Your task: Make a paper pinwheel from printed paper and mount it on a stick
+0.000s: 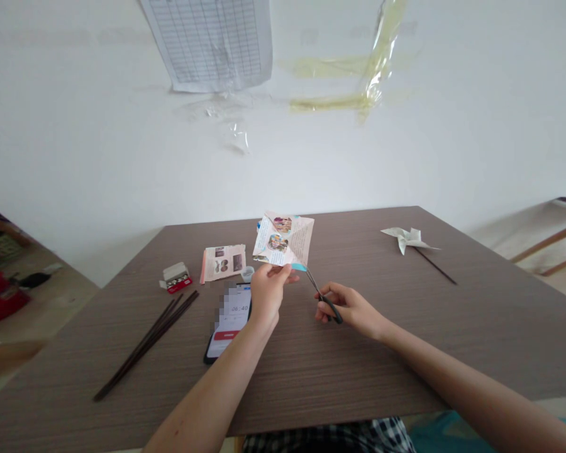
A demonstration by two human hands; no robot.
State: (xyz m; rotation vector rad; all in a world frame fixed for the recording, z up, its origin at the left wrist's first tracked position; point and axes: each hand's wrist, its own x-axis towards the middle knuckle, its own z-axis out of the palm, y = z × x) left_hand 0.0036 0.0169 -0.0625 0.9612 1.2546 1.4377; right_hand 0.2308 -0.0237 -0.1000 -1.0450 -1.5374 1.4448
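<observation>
The left hand is raised above the table, thumb and fingers pinched on the lower edge of a printed paper square. The sheet is held up in the air, tilted, with diagonal crease lines and small colour pictures on its face. The right hand is clenched around the dark handles of a pair of scissors, whose slim blades angle up and to the left, their tips at the lower right corner of the paper beside a teal strip. Both forearms reach in across the near edge of a wood-grain table. The left wrist overlaps the right side of a smartphone, whose screen shows 06:40 above a red button. Just beyond the left hand stands a small translucent cup, next to a printed leaflet. Further toward the left edge lie a small red-and-white box and a bundle of long dark sticks. Near the far right corner rests a white paper pinwheel on a thin dark stick. Past the far edge, a gridded sheet and strips of yellowed tape cling to a white wall. Below the near edge show checked clothing and teal cloth.
</observation>
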